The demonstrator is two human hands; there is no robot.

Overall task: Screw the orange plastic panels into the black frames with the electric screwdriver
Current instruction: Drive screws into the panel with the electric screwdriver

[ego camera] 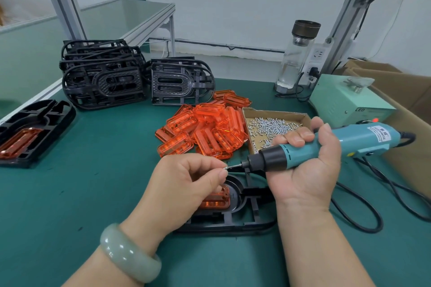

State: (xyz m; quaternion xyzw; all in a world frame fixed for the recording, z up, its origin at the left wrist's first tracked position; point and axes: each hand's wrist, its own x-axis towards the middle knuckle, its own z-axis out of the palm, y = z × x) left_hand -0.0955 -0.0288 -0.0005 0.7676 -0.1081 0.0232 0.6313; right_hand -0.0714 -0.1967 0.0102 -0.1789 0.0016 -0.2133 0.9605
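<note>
A: Where is the orange plastic panel (217,200)?

B: Seated in the black plastic frame (233,221) on the green tabletop (93,193), partly hidden under the hands; the left grip (186,182) pinches a small silver screw (225,167) at the bit's tip; the right grip (310,170) clasps the teal electric screwdriver (310,149), bit pointing left.

A: And beyond?

B: A heap of orange panels (205,128) behind; a cardboard tray of screws (275,123) beside it; stacked black frames (102,79) far left.

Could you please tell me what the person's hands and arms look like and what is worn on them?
The left hand and right hand are bare: no gloves or visible rings. No sleeves show on the forearms. The left wrist wears a thick, smooth, glossy pale green bangle; the right wrist wears nothing.
</note>
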